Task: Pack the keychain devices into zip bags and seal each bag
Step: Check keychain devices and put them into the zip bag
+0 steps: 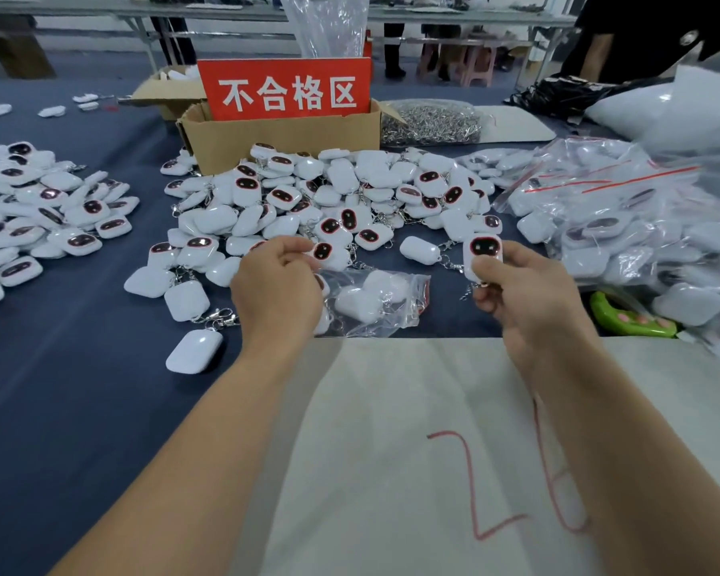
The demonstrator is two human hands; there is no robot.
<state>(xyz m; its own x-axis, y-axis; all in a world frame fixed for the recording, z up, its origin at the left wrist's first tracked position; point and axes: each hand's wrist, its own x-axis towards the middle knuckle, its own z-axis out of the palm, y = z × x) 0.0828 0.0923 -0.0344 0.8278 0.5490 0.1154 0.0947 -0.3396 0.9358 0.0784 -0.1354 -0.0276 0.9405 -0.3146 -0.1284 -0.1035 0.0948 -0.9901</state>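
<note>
My left hand (277, 284) holds the mouth of a clear zip bag (375, 303) that lies on the dark blue table and holds several white keychain devices. Its fingers also pinch a white device (327, 253) with a dark face at the bag's opening. My right hand (524, 293) grips another white keychain device (481, 255) with its dark face up, just right of the bag, its metal clasp dangling below. A large heap of loose devices (329, 193) lies right behind both hands.
A second heap of devices (38, 209) lies at the left. Filled zip bags (641, 226) pile up at the right. A cardboard box (283, 139) with a red sign stands behind the heap, beside a bag of metal clasps (433, 122). A white sheet (391, 451) marked "26" covers the near table. A green toy (628, 315) lies near the right.
</note>
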